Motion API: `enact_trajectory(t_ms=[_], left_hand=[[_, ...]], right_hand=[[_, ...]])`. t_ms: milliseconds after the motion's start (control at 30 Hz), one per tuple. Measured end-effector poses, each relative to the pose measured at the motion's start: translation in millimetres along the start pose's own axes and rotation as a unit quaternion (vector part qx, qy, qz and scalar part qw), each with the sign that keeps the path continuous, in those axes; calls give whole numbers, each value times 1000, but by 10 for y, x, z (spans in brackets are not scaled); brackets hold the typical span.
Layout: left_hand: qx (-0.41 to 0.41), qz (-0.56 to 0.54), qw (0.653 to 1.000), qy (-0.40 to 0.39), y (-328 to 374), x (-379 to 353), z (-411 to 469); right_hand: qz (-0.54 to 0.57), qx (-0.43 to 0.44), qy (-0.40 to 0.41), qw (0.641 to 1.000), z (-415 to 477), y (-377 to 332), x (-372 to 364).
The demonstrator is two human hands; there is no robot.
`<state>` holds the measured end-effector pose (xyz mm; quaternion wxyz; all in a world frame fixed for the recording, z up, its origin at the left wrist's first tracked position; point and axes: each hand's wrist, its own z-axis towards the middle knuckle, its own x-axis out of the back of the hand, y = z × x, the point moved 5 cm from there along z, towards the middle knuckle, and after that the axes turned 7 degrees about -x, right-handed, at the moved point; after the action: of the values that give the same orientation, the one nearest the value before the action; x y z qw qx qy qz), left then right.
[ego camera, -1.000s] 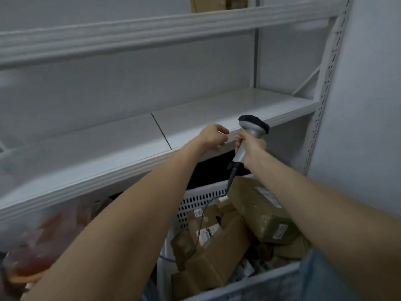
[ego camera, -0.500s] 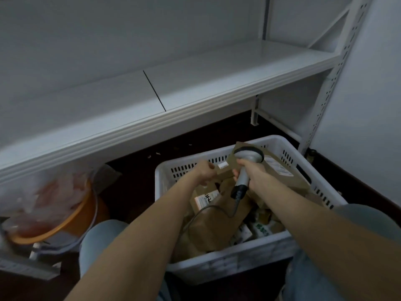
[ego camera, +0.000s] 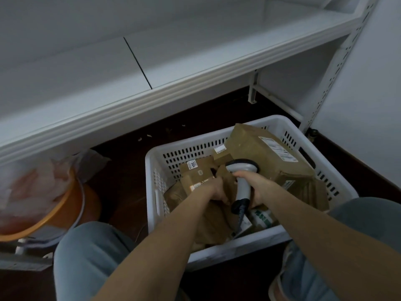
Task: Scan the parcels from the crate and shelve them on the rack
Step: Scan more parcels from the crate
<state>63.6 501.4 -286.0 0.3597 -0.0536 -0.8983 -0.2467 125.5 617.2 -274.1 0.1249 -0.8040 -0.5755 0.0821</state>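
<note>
A dark floor [ego camera: 195, 118] below the white rack shelf [ego camera: 195, 51] carried a white slotted crate [ego camera: 152, 192] filled with brown paper parcels [ego camera: 260, 153]. An orange tub [ego camera: 71, 211] draped in a clear plastic bag [ego camera: 43, 181] stood well to the crate's left. Pale scraps [ego camera: 149, 135] lay behind the crate, and the rack's perforated upright [ego camera: 332, 68] came down near its far right corner

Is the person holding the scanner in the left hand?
No, the right hand grips the scanner; the left hand touches a brown parcel in the crate.
</note>
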Motion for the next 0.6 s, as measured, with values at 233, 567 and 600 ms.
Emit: enact_trajectory(t_ms=[233,567,600], left_hand=[[15,-45,999,17,-63,118,53],[70,145,985,61,8,325,-14],[83,141,984,65,-3,341,-32]], right_hand=[[65,90,14,994,96,-72,-70],[145,172,-25,974,-33,-269,-166],[145,186,-25,971,-41,-292,-178]])
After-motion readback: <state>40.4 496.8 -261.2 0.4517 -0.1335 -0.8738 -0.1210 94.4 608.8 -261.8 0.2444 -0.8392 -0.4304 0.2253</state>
